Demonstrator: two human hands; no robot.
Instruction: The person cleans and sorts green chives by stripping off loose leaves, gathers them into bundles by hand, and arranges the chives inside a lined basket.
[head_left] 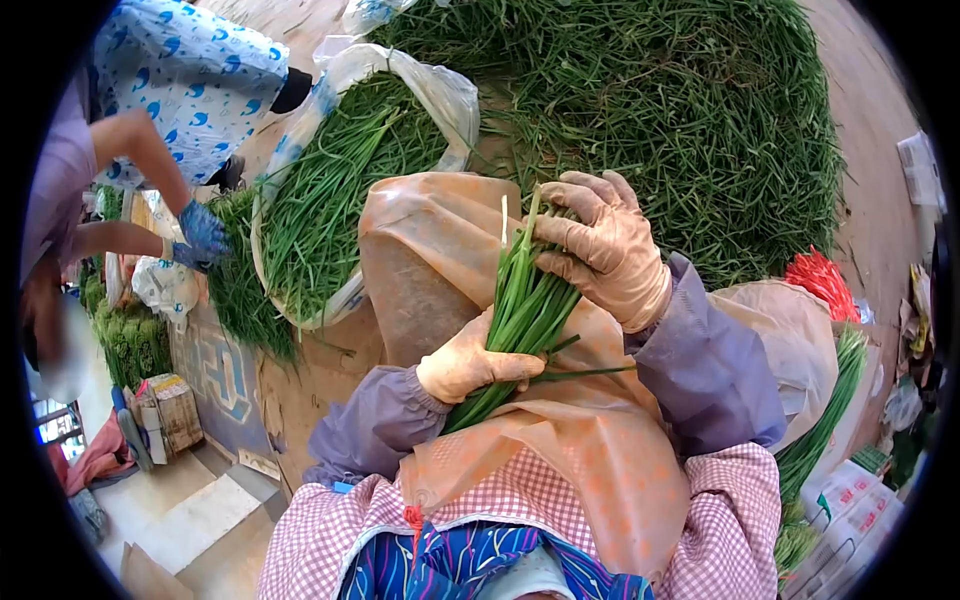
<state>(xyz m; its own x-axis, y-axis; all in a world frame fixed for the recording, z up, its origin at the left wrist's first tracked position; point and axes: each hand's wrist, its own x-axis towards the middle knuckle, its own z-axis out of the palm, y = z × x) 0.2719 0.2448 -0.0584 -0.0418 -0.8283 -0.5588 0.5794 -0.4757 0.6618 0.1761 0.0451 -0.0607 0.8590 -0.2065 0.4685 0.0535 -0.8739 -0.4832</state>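
My left hand (483, 366), in a pale dirty glove, is closed round the middle of a bunch of garlic chives (530, 310). The bunch stands tilted over my lap, its pale stem ends pointing up. At those upper ends is my right hand (606, 250), gloved too, with its fingers curled against the stalks. One loose blade sticks out to the right below the bunch. A stained, see-through plastic apron (560, 450) covers my lap and knees beneath both hands.
A large heap of greens (680, 130) lies ahead. A plastic-lined bag of chives (350, 190) is at left, beside a co-worker's blue-gloved hands (203, 235). On the right are red ties (822, 285) and more chives (825, 410). A cardboard box (170, 415) stands lower left.
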